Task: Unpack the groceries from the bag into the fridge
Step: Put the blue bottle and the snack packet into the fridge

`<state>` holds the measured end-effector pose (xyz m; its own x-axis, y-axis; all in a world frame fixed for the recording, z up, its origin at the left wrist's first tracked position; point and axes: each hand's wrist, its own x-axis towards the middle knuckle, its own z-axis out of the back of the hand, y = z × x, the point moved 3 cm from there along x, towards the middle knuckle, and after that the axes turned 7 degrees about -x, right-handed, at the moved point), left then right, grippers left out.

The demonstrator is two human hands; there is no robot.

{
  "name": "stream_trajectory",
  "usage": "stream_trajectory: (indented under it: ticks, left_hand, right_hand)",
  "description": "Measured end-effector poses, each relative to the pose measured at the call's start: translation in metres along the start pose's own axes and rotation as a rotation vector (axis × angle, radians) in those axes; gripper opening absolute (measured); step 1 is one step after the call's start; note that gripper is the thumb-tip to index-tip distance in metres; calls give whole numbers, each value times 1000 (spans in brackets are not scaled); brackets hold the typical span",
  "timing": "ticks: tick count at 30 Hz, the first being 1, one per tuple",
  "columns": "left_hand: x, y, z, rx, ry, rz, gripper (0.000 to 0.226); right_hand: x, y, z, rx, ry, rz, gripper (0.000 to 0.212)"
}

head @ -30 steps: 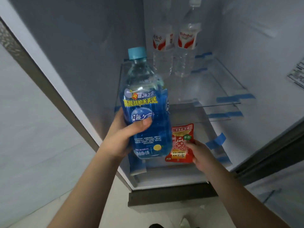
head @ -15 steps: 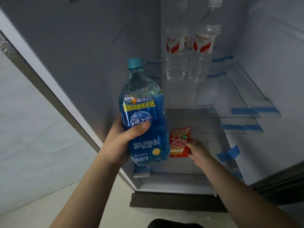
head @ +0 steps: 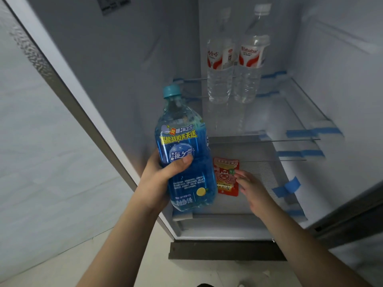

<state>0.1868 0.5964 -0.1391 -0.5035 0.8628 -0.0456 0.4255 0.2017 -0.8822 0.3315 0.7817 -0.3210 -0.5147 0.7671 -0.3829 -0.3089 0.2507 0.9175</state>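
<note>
While left hand [head: 159, 179] grips blue bottle [head: 184, 154], right hand [head: 251, 188] has released red packet [head: 226, 177]

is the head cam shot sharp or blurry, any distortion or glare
Head view: dim, bluish light; the blue bottle label reads sharp, the clear bottles at the back are softer; wide-angle bending bows the fridge's left edge; no strong glare, faint reflections on the glass shelf.

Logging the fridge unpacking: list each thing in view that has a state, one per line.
Blue drink bottle: capped, nearly full, upright, held in front of the fridge.
Left hand: grips the blue drink bottle.
Red snack packet: sealed, lying flat on the lower shelf.
Right hand: fingers relaxed, touching the packet's edge.
Two clear water bottles: capped, upright, side by side on the upper shelf.
Fridge: open.
</note>
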Motion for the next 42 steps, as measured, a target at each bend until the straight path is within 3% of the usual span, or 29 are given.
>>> stream_trajectory:
  ticks: [5,10,14,18,23,29,34,42]
  left_hand:
    - [-4,0,0,3,36,8,72]
    - [-3,1,-13,5,110,8,51]
    - [-2,2,-28,8,195,-6,61]
    - [-4,1,-46,69,246,-48,65]
    - [-4,-9,-67,190,324,-120,67]
    - [18,-30,-91,490,330,-218,68]
    - [35,-52,-99,647,428,-192,81]
    - [64,-59,-83,755,287,-273,90]
  right_hand:
    - [-56,23,-3,-151,1,133,23]
    - [-119,79,-2,-62,-16,337,29]
    - [-158,118,-3,-158,82,525,48]
    - [-181,137,-7,-119,142,634,48]
    - [-189,150,3,-96,65,727,61]
    - [-179,168,15,-81,-64,780,59]
    - [-165,185,21,-40,-105,794,53]
    - [-127,203,24,-49,-61,803,57]
